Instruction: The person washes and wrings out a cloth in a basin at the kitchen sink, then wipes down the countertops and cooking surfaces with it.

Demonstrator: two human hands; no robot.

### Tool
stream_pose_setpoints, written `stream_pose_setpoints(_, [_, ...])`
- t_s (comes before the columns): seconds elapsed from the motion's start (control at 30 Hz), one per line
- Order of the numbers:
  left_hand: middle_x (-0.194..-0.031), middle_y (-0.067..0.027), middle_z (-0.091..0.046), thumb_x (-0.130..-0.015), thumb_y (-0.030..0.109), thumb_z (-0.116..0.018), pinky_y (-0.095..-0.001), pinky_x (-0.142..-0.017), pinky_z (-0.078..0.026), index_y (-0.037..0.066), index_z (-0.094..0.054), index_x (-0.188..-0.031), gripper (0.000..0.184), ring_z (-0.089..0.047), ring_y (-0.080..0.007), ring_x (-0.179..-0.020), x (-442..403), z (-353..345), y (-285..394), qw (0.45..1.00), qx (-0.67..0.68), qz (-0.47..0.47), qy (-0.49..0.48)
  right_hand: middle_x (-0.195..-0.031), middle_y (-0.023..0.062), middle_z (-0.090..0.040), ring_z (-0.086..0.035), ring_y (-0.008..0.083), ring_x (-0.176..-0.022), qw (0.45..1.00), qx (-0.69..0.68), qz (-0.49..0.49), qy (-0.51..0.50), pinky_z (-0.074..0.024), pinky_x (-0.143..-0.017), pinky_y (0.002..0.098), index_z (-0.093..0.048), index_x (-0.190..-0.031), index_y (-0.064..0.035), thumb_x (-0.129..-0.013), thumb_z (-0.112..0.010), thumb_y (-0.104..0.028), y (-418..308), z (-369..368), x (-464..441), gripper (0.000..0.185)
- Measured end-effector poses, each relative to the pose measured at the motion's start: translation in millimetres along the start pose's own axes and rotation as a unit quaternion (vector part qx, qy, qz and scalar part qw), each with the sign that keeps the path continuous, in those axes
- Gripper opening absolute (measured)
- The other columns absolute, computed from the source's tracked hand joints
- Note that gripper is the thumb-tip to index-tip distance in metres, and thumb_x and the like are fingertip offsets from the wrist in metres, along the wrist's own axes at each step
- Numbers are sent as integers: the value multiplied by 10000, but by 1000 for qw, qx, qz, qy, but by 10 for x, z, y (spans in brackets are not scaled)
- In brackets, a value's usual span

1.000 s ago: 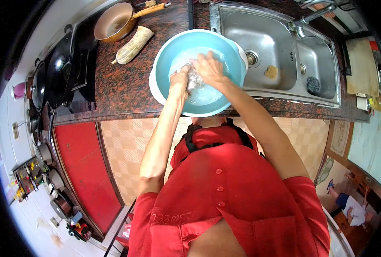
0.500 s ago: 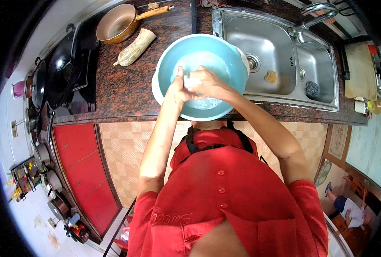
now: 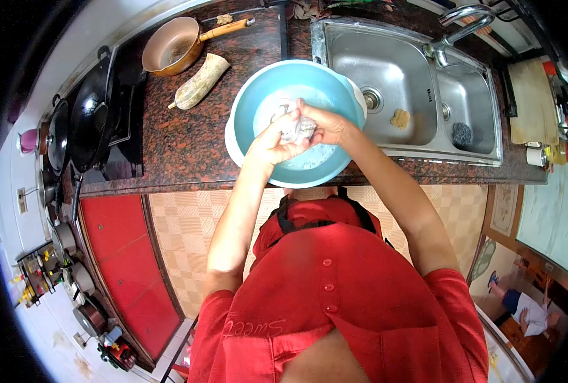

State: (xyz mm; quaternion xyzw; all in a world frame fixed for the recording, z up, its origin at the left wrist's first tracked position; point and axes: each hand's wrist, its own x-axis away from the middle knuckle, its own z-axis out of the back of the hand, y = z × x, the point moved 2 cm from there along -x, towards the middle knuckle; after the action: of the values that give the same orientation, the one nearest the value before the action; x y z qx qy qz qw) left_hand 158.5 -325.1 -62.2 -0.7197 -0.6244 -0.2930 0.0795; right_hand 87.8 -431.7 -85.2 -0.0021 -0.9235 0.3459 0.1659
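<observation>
A light blue basin (image 3: pixel 245 105) with white handles stands at the counter's front edge, some cloudy water in its bottom. Over it, a wet, whitish bundle with grey stripes (image 3: pixel 298 129) is squeezed between my two hands; its kind cannot be made out. My left hand (image 3: pixel 272 144) wraps it from the left and below. My right hand (image 3: pixel 330 125) closes on it from the right, fingers curled around. Part of the bundle is hidden by my fingers.
Left of the basin lie a cut piece of pale gourd (image 3: pixel 201 82) and a brown pan (image 3: pixel 169 51) with a wooden handle. To the right is a double steel sink (image 3: pixel 386 70) holding a yellow sponge (image 3: pixel 400 119) and a dark scourer (image 3: pixel 462 135). A black wok (image 3: pixel 92 108) sits far left.
My hands have turned and drawn apart slightly, so more of the striped bundle shows between them. The whole view has shifted a little; the basin appears slightly lower.
</observation>
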Motion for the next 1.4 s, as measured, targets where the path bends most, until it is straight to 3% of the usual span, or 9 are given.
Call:
stream_pose_setpoints(0.4, [-652,1,-500,-730,152,-644,-169,-362,-266,83,-523,-805,158,-379,-65,-462,-109,17,-93,991,-49,119,-23,-1065,149,-525,-528,187,-999,982,177,-8,-58,-441,-824,257,-360,-1302,-33,-795,-619,-163,-260,-211,-97,584])
stream_pose_setpoints(0.47, [-636,-3,-491,-720,142,-639,-179,-330,-254,84,-518,-804,158,-361,-69,-410,-88,-54,-130,982,-101,38,155,-1088,161,-522,-535,184,-958,962,274,-18,-3,-453,-799,280,-446,-1241,-46,-787,-634,-186,-238,-182,-140,511])
stream_pose_setpoints(0.7, [-614,-52,-489,-717,119,-603,-236,-293,-255,46,-538,-765,109,-423,-119,-429,-191,56,-246,906,-310,-74,277,-840,117,-621,-585,198,-776,902,409,44,127,-460,-719,321,-602,-932,6,-776,-646,-294,-20,-229,-276,342])
stream_pose_setpoints(0.8, [-644,-130,-569,-755,194,-557,-339,-380,-404,9,-585,-764,187,-554,-220,-516,-268,205,-290,832,-464,-32,303,-829,122,-620,-579,206,-740,827,516,47,216,-457,-693,335,-597,-917,23,-803,-595,-333,37,-213,-224,374])
stream_pose_setpoints(0.9, [-883,-271,-598,-732,272,-533,-430,-808,-432,-20,-613,-929,361,-587,-369,-894,-367,220,-314,638,-717,-77,271,-812,143,-619,-584,243,-712,880,393,-8,265,-457,-666,340,-582,-969,30,-814,-557,-357,59,-223,-111,417])
stream_pose_setpoints(1.03, [-878,-269,-600,-699,221,-570,-429,-778,-448,-12,-608,-947,343,-593,-363,-882,-94,-22,-210,649,-691,-119,296,-877,169,-599,-572,275,-790,908,356,11,221,-440,-717,363,-561,-991,29,-812,-552,-352,-16,-197,116,421])
stream_pose_setpoints(1.1, [-877,-250,-607,-652,159,-617,-424,-772,-451,-14,-601,-919,319,-592,-360,-877,52,-26,-45,588,-729,-150,317,-939,189,-552,-523,296,-898,715,598,249,261,-399,-785,388,-542,-996,16,-786,-590,-303,-136,-236,392,384])
stream_pose_setpoints(1.3, [-815,-180,-542,-611,56,-625,-413,-717,-409,-3,-593,-840,238,-496,-328,-774,313,40,367,435,-727,-457,271,-1077,229,-423,-457,362,-968,507,687,267,447,-365,-864,411,-445,-1146,-13,-736,-620,-164,-188,-152,1097,471])
stream_pose_setpoints(1.4, [-981,-179,-517,-618,100,-666,-416,-773,-405,-12,-583,-966,375,-467,-318,-912,437,129,495,351,-749,-433,358,-1106,242,-410,-419,396,-1033,609,570,202,513,-330,-908,427,-435,-1152,8,-735,-602,-142,102,-138,1208,474])
